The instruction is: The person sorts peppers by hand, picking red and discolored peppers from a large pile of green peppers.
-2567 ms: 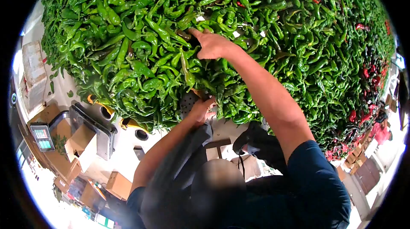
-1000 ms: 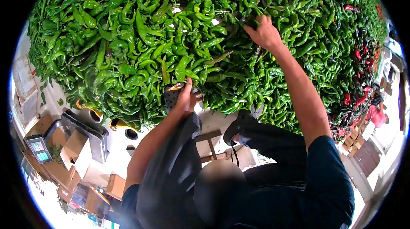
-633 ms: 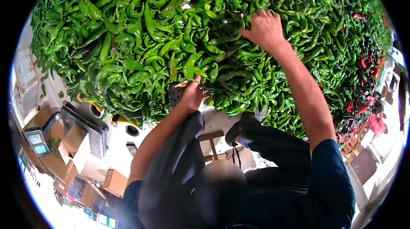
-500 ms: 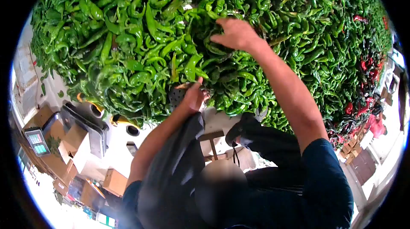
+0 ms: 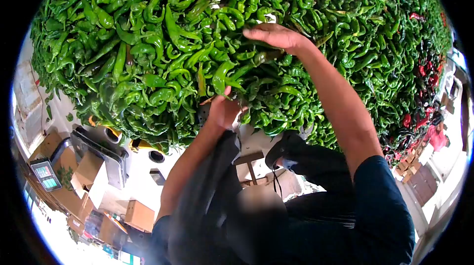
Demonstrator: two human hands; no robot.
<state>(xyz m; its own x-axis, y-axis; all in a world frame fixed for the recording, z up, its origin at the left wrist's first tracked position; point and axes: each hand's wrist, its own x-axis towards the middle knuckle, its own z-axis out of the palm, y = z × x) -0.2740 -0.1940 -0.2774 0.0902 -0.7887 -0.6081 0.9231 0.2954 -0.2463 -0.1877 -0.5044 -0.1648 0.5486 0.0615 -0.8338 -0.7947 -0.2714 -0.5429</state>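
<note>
A wide heap of green peppers spreads in front of me. My right hand hovers over or touches the middle of the heap, open, with fingers stretched leftward and nothing seen in them; its fingertips partly overlap the peppers. By the heap's near edge is my left hand, thumb pointing up and apart from the other fingers, which are partly hidden. It appears open, right below a bright green pepper. A grey perforated shoe shows partly beside it.
Red peppers lie along the heap's right side. To the left are yellow-and-black round-ended objects, a scale display, a dark flat case and cardboard boxes. A small wooden stool shows between my legs.
My right hand has moved slightly and flattened, its fingers now closer together over the heap. My left hand stays at the near edge, nearly unmoved. The view has shifted a little.
</note>
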